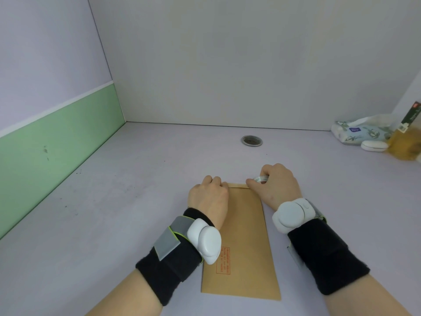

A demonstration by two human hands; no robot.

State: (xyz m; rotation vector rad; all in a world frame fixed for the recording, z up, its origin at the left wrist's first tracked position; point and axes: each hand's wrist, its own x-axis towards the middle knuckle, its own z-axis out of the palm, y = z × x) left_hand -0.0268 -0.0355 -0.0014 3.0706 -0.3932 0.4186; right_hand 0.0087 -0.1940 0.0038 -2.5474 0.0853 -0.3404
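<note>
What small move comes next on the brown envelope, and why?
Probably the right hand draws its clear tape roll leftward along the folded top of the brown paper envelope: the left hand holds that flap down, and the tape sits at its right corner.

Brown envelope [245, 226] with red stamp [223, 260]; lilac desk [127, 201]; green wall panel [45, 151].

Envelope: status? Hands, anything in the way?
Left hand, fingers curled, on envelope top-left corner. Right hand grips tape roll at top-right corner. Envelope flat on table. Tissue pack far right, well clear.
</note>
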